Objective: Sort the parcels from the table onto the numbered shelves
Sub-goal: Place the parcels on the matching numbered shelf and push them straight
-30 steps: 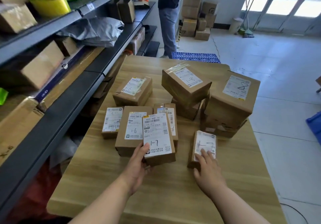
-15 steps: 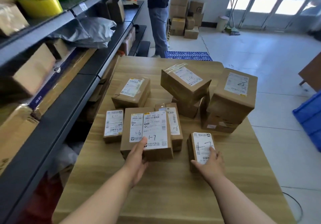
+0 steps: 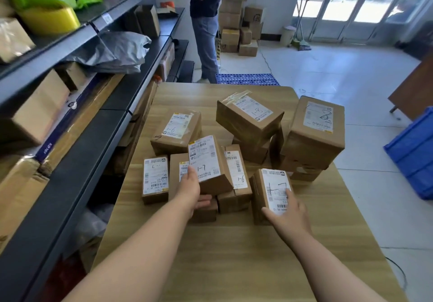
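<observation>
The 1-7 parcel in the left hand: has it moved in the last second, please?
Yes. The left hand has lifted the 1-7 parcel, tilted, above the 1-6 parcel beneath.

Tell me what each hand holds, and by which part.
Left hand grips the tilted 1-7 parcel by its near left corner; right hand holds the small 1-7 parcel by its near end.

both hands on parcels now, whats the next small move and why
Probably lift both clear and turn left to the shelves: the left hand holds a tilted 1-7 parcel above the pile, the right hand grips a smaller 1-7 parcel, so both likely share a shelf.
</observation>
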`<state>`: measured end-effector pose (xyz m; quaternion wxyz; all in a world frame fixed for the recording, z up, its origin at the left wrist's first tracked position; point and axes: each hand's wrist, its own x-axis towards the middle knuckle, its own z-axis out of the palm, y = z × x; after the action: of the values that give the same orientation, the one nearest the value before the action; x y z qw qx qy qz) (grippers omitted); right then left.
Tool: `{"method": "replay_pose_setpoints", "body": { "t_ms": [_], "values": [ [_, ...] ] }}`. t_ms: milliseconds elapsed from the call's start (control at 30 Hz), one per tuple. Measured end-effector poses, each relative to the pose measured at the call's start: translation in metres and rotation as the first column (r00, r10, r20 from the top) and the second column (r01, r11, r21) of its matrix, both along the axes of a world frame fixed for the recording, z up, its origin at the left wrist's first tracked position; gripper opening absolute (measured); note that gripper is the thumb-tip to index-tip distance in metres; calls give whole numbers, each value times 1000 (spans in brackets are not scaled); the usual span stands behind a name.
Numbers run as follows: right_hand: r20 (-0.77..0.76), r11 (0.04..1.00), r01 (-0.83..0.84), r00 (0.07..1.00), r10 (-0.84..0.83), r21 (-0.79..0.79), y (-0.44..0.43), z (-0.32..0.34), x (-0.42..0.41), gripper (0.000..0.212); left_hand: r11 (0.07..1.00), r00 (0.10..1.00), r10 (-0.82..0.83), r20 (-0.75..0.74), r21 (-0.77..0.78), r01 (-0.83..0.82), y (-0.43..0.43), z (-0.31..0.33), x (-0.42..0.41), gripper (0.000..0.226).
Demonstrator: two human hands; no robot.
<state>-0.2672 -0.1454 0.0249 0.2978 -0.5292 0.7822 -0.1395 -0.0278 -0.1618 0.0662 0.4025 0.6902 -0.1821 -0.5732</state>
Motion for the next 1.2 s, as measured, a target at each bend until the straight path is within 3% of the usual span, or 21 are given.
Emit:
{"method": "replay_pose_setpoints", "body": {
  "t_ms": [133,333,600,733,967,1100,1200],
  "values": [
    [-47,996,43,998,-46,-76,4,11,8,93,998,998,50,49,-42,-48,-2,-5,14,49],
    [-169,962,-60,985,14,-266,3,47,21,94,984,932,-137,334,-66,168,6,-20,35,53],
    [-72,882,-213,977,202,-421,-8,116,79,91,949,663,-233,712,18,315,13,-37,84,47],
    [-106,868,-275,961,254,-413,-10,133,102,92,888,427,-367,826,176,424,23,-48,116,51],
    [-272,883,-374,914,301,-282,-8,142,124,92,706,106,-633,767,515,486,20,-67,141,65],
    [-327,900,-372,899,289,-228,-11,141,131,90,606,40,-716,696,593,530,6,-76,136,69],
    [-346,904,-368,895,280,-218,-13,141,138,89,582,33,-741,671,617,529,5,-82,129,69]
  ]
}}
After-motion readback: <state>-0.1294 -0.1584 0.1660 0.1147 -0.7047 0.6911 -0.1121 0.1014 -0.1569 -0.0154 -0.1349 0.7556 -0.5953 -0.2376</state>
